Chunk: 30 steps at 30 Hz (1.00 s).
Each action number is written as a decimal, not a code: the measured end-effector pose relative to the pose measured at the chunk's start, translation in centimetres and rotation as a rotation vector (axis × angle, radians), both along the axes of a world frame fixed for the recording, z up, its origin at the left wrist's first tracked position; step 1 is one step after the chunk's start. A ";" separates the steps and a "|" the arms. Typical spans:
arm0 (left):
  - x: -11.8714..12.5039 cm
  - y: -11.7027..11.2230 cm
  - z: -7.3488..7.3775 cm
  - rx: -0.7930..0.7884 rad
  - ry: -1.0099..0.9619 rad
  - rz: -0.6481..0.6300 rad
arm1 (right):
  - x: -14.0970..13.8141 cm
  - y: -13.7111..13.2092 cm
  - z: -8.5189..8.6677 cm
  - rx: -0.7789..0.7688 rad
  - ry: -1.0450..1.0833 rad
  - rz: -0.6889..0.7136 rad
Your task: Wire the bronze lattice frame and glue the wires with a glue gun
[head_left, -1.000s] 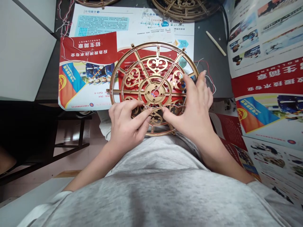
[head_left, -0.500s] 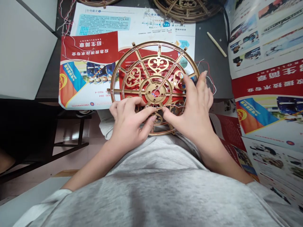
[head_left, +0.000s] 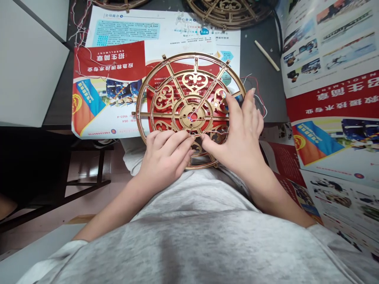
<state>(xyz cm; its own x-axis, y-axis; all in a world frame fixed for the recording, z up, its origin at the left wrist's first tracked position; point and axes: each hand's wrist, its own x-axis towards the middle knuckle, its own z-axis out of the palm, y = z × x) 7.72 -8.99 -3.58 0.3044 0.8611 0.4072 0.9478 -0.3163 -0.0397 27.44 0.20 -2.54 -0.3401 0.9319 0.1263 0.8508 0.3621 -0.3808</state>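
Observation:
A round gold-coloured openwork frame (head_left: 184, 115) with spokes, rings and scroll ornaments lies in front of me, its near edge against my shirt. Thin wires (head_left: 215, 133) run along its spokes and across the lower part near the hub. My left hand (head_left: 166, 154) is closed over the lower left of the frame, fingers together and fingertips pinching at the wire. With its thumb tip at the same wire, my right hand (head_left: 244, 136) spreads its other fingers up over the right rim. Both hands cover parts of the lower frame.
Under the frame lie printed leaflets (head_left: 109, 59) on a dark table (head_left: 260, 86). More gold frames (head_left: 227, 17) sit at the back. Loose red and white wires (head_left: 79, 33) hang at the left. A pale stick (head_left: 267, 55) lies right; printed sheets (head_left: 331, 90) cover the right side.
My left hand's fingers have drawn together and curled in toward the thumb at the wire. My right hand keeps nearly the same pose. The whole view has shifted slightly.

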 end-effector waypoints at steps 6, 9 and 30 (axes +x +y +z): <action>-0.2 -0.3 0.2 -0.022 -0.012 -0.026 | 0.1 0.1 -0.1 -0.006 0.017 0.009; -0.2 -0.4 0.0 -0.035 -0.035 -0.025 | 0.2 0.1 -0.2 0.004 0.026 0.013; 0.0 -0.6 -0.4 -0.077 -0.102 0.039 | 0.2 -0.1 -0.1 0.017 -0.011 0.016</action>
